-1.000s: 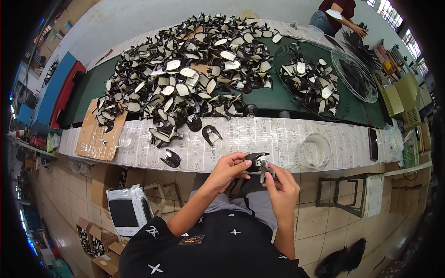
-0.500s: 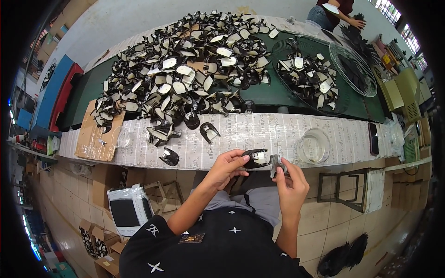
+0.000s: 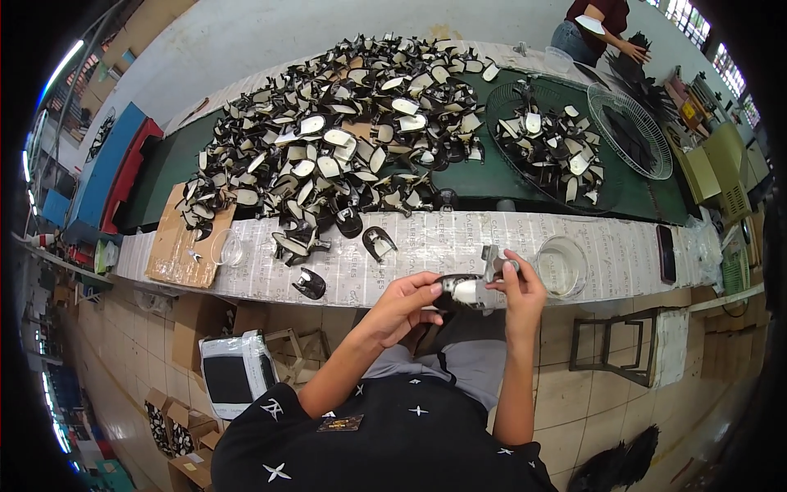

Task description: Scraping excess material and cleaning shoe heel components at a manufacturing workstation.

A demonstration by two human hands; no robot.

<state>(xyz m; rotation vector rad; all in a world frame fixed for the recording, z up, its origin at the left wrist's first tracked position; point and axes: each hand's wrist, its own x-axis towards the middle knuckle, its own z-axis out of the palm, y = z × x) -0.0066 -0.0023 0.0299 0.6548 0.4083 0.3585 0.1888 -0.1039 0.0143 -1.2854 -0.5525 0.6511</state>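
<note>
Over the near table edge, my left hand (image 3: 400, 310) is closed on a black, curved piece with a glossy white inner face (image 3: 464, 291), which looks like a shoe heel. Thumb and fingers pinch it by its left end. My right hand (image 3: 521, 302) grips a small grey metal tool (image 3: 493, 261) between thumb and fingers. The tool is at the right end of the heel piece; whether they touch I cannot tell. A loose black heel piece (image 3: 309, 283) lies left of my hands, and another (image 3: 379, 243) is farther back.
A big heap of similar pieces (image 3: 328, 131) covers the green table surface. More fill a wire basket (image 3: 602, 197) at right, near another basket (image 3: 662, 168). A clear round tub (image 3: 561, 266), phone (image 3: 665, 254), small clear cup (image 3: 227, 248) and cardboard sheet (image 3: 176, 261) lie nearer. A person (image 3: 590, 33) works far right.
My right hand has raised the grey tool slightly and turned it more upright. The heel piece in my left hand has tilted, its white face now glossier. The view has shifted a little.
</note>
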